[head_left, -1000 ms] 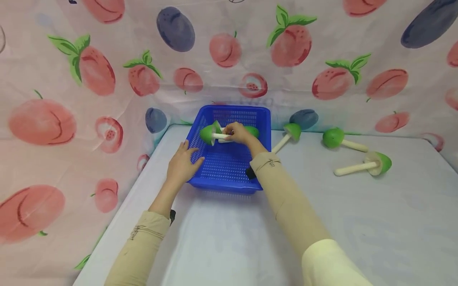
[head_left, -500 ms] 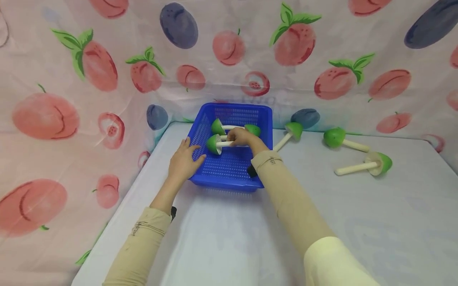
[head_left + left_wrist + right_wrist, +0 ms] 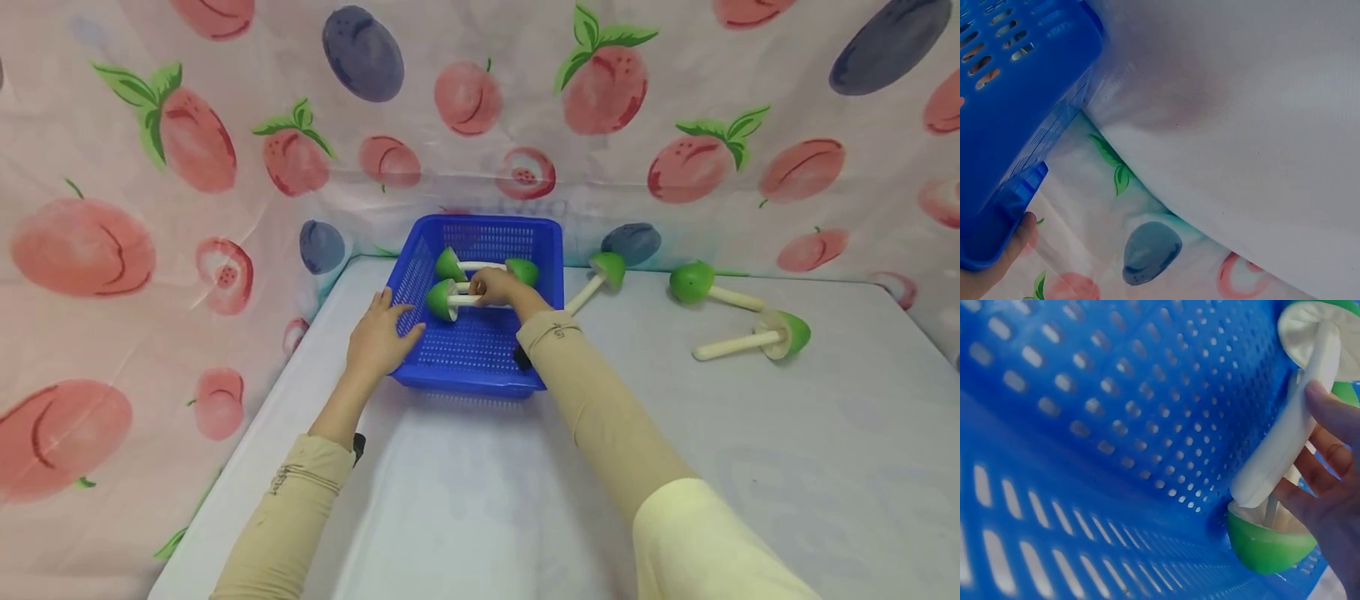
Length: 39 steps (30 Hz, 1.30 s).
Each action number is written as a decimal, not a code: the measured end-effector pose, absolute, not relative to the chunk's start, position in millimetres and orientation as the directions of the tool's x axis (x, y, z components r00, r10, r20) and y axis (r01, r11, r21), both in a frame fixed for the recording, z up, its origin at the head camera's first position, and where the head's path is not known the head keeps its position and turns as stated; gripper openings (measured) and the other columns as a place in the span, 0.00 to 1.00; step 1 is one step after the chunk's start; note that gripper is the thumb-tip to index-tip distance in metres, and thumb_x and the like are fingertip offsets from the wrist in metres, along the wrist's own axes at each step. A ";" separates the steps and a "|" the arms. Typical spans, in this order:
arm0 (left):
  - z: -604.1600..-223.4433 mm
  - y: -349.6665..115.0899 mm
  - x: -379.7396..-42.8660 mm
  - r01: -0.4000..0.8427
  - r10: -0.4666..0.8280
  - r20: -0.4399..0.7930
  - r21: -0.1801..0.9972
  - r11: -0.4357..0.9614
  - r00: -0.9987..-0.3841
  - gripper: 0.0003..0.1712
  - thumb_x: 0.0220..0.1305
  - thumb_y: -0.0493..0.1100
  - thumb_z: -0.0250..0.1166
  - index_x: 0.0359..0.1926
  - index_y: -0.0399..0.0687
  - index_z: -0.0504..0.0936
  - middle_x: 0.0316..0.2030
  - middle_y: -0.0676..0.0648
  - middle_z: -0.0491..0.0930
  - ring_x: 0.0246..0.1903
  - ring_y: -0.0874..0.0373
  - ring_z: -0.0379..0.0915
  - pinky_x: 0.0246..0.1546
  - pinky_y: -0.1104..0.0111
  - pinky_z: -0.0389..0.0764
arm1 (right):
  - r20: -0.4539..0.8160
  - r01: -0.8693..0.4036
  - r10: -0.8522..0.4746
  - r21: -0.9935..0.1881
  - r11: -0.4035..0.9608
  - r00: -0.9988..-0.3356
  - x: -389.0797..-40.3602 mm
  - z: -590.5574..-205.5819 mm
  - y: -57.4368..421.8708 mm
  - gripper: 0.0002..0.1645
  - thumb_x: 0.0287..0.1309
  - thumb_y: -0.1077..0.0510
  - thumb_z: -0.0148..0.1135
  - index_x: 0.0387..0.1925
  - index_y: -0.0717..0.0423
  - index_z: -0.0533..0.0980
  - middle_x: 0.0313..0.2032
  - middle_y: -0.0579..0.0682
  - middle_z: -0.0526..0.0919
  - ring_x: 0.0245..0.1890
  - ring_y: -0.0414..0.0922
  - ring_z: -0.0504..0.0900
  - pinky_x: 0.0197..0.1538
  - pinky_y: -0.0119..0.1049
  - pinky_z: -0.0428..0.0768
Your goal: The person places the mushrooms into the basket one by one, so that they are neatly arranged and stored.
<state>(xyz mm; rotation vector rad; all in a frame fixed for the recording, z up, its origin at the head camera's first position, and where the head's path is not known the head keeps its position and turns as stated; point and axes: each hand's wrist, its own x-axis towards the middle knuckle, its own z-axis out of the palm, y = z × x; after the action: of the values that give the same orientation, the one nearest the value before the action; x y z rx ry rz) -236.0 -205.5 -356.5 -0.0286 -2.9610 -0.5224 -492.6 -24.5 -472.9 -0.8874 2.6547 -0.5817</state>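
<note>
A green-capped toy mushroom (image 3: 442, 301) lies across the blue plastic basket (image 3: 468, 354), its cap toward the left wall. My right hand (image 3: 498, 286) pinches its white stem (image 3: 1288, 440), thumb on one side and fingers on the other. Behind it in the basket are a mushroom with its cap at the left (image 3: 450, 265) and another with its cap at the right (image 3: 522, 271). That right cap (image 3: 1267, 545) also shows below the held stem in the right wrist view. My left hand (image 3: 375, 337) rests at the basket's left rim, thumb spread, a finger touching the lip (image 3: 1019, 240).
On the white table (image 3: 450, 492), right of the basket, lie three more mushrooms: one leaning by the basket wall (image 3: 607, 269), one farther right (image 3: 692, 282) and one nearer the front (image 3: 786, 335). A fruit-print cloth (image 3: 420, 50) hangs behind and to the left.
My right hand has lowered the mushroom toward the front of the basket, uncovering the two behind it; it has barely moved in the last half second. The left hand stays at the rim.
</note>
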 end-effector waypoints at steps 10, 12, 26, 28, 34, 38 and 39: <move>-359.5 -205.5 -237.9 0.037 -0.013 0.146 0.339 0.940 -0.989 0.28 0.58 0.56 0.54 0.54 0.45 0.72 0.65 0.36 0.51 0.66 0.44 0.43 0.61 0.49 0.56 | -0.119 -0.498 -0.589 -0.417 0.760 -0.799 -514.9 -485.3 -39.9 0.15 0.43 0.50 0.67 0.37 0.44 0.78 0.39 0.45 0.80 0.40 0.44 0.76 0.61 0.60 0.49; -359.1 -204.9 -237.4 0.035 -0.017 0.147 0.341 0.940 -0.989 0.28 0.58 0.56 0.54 0.54 0.45 0.72 0.65 0.36 0.51 0.66 0.44 0.43 0.61 0.49 0.56 | -0.121 -0.462 -0.551 -0.417 0.783 -0.826 -500.5 -470.7 -39.8 0.15 0.43 0.52 0.67 0.37 0.44 0.78 0.39 0.45 0.81 0.41 0.45 0.76 0.60 0.66 0.40; -356.9 -206.6 -235.7 0.023 -0.030 0.142 0.356 0.934 -0.989 0.27 0.58 0.55 0.54 0.54 0.45 0.72 0.65 0.36 0.51 0.66 0.44 0.42 0.61 0.49 0.56 | -0.199 -0.372 -0.465 -0.374 0.850 -0.863 -422.4 -390.5 -45.5 0.13 0.43 0.61 0.66 0.36 0.51 0.78 0.41 0.49 0.80 0.45 0.48 0.75 0.62 0.56 0.53; -356.6 -208.0 -234.7 0.020 -0.036 0.149 0.356 0.934 -0.988 0.27 0.58 0.55 0.54 0.54 0.45 0.72 0.65 0.36 0.51 0.66 0.44 0.43 0.61 0.49 0.56 | -0.190 -0.383 -0.469 -0.360 0.851 -0.863 -409.4 -378.3 -46.0 0.13 0.43 0.61 0.65 0.35 0.52 0.78 0.41 0.49 0.80 0.44 0.48 0.75 0.62 0.55 0.54; -357.9 -208.4 -235.3 0.024 -0.030 0.151 0.344 0.939 -0.988 0.27 0.58 0.55 0.54 0.54 0.45 0.73 0.65 0.36 0.52 0.66 0.44 0.44 0.61 0.50 0.57 | -0.121 -0.491 -0.583 -0.420 0.764 -0.803 -464.3 -424.3 -46.5 0.16 0.41 0.56 0.68 0.37 0.46 0.78 0.38 0.47 0.80 0.39 0.44 0.77 0.48 0.41 0.72; -358.4 -206.0 -237.5 0.030 -0.021 0.147 0.338 0.941 -0.989 0.28 0.58 0.56 0.54 0.54 0.45 0.72 0.65 0.37 0.51 0.66 0.45 0.43 0.61 0.50 0.57 | 0.016 -0.562 -0.649 -0.518 0.645 -0.760 -509.6 -453.9 -45.6 0.17 0.40 0.52 0.68 0.37 0.45 0.78 0.35 0.47 0.81 0.35 0.43 0.78 0.37 0.37 0.75; -358.3 -205.6 -237.9 0.032 -0.019 0.146 0.335 0.942 -0.989 0.28 0.58 0.56 0.54 0.55 0.45 0.71 0.65 0.37 0.51 0.66 0.45 0.43 0.61 0.50 0.57 | 0.084 -0.592 -0.664 -0.545 0.593 -0.743 -510.5 -451.2 -44.6 0.15 0.40 0.52 0.68 0.36 0.45 0.78 0.32 0.47 0.82 0.33 0.42 0.78 0.35 0.35 0.74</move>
<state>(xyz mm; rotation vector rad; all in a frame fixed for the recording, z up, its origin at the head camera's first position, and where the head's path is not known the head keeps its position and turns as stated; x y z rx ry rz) -237.9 -205.6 -358.3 -0.0098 -2.9498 -0.5128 -510.5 -44.6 -451.2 -1.0657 2.6880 -0.8483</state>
